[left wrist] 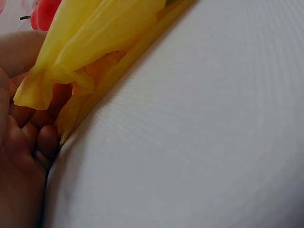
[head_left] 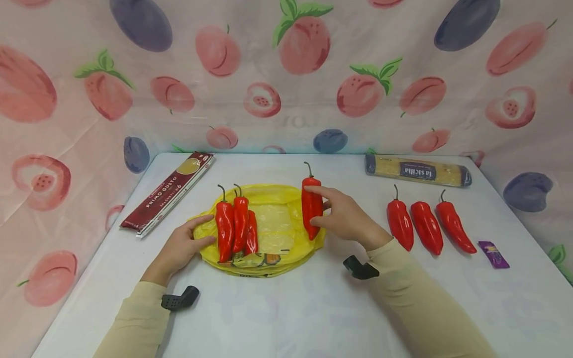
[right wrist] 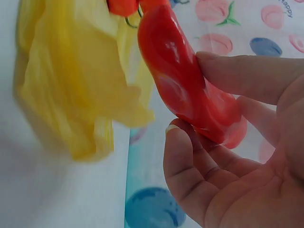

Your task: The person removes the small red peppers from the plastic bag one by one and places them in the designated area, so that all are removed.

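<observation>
A yellow plastic bag (head_left: 273, 226) lies flattened on the table, with rumpled, rounded edges. Three red peppers (head_left: 225, 231) lie side by side on its left part, two showing long green stems. My left hand (head_left: 181, 248) holds the left rim of the bag; in the left wrist view, the yellow plastic (left wrist: 95, 42) sits between its digits and hides some fingertips. My right hand (head_left: 346, 216) pinches another red pepper (head_left: 312, 209), stem pointing away, over the bag's right side. The right wrist view shows this glossy pepper (right wrist: 173, 66) between thumb and fingers.
To the right lie three more red peppers (head_left: 427, 228) and a small purple packet (head_left: 494, 254). A pasta pack (head_left: 418, 170) sits at the back right, a dark red spaghetti pack (head_left: 167, 194) at the left. A fruit-printed curtain (head_left: 286, 124) borders the table.
</observation>
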`<state>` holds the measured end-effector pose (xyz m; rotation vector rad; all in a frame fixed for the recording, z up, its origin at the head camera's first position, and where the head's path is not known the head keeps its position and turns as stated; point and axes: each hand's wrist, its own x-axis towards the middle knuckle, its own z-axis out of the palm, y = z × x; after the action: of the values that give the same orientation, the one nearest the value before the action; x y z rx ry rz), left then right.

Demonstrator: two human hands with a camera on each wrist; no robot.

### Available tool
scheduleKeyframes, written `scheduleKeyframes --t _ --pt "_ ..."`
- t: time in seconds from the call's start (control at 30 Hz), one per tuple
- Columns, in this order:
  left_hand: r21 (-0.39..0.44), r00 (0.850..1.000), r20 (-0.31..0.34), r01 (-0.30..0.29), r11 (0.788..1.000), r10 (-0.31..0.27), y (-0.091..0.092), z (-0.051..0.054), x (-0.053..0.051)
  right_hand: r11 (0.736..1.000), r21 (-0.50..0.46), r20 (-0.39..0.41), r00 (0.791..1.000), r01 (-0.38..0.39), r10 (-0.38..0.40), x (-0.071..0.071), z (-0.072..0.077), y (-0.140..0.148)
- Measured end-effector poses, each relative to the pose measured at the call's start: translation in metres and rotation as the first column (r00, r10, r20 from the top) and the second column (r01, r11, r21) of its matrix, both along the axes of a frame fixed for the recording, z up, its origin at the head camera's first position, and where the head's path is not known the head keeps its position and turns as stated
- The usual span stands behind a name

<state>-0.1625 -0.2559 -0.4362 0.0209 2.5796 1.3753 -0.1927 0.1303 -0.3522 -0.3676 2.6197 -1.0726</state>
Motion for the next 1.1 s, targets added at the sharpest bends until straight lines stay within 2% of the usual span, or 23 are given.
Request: scheduleKeyframes --t 0.53,0.93,1.1 --pt "-0.003 1.000 -0.006 0.000 1.000 0.000 0.001 0.001 0.001 0.991 0.111 0.001 0.997 0.080 -0.080 0.007 -0.001 0.056" --pt "-0.015 1.000 0.010 -0.003 1.000 0.003 0.000 0.001 0.001 0.986 0.122 -0.013 0.993 0.117 -0.116 0.013 -0.011 0.082" --pt "-0.021 1.000 0.007 -0.002 1.000 0.002 0.001 0.002 0.000 0.985 0.130 0.016 0.993 0.118 -0.121 0.014 -0.018 0.091"
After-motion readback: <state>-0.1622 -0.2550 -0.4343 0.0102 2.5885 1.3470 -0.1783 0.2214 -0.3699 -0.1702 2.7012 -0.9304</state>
